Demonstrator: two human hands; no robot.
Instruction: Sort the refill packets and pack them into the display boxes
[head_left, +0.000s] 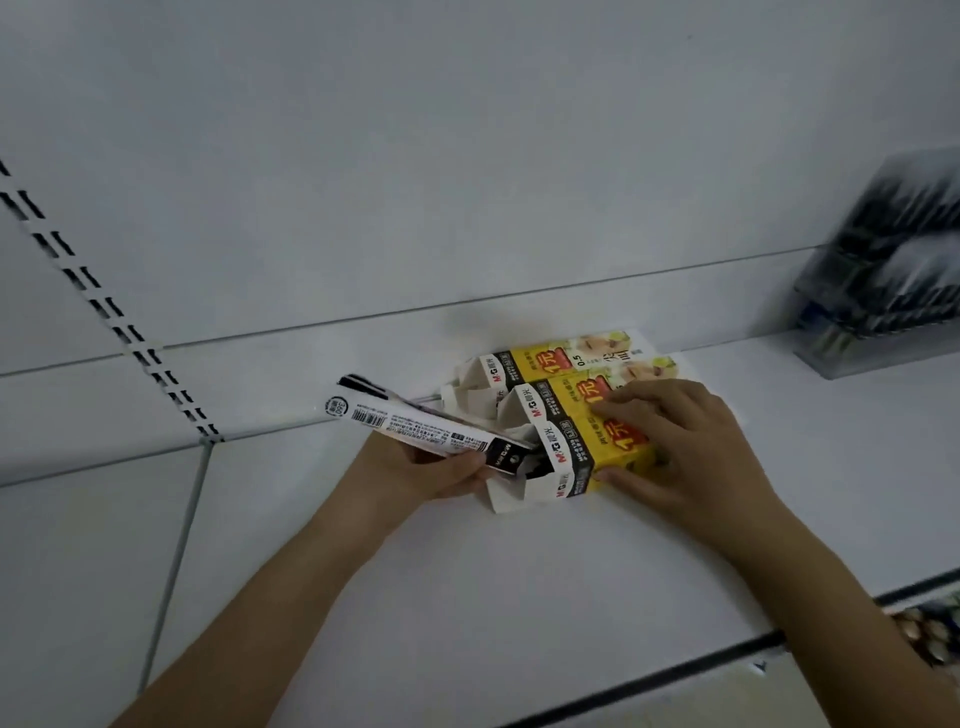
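Note:
Three yellow-and-white display boxes lie side by side on a white shelf (467, 571), open ends to the left. My right hand (680, 447) rests over the nearest display box (587, 457), fingers spread on its top and thumb against its front side. My left hand (431, 467) pinches a bundle of white refill packets (415, 421) with black print. The bundle's right end sits at the open mouth of the nearest box. The middle box (550, 400) and the far box (550, 361) lie behind, their open flaps showing.
A clear acrylic rack of dark pens (883, 280) stands at the back right of the shelf. A slotted upright rail (104, 306) runs down the back wall at left. The shelf's dark front edge (675, 670) crosses the lower right, with small goods below it.

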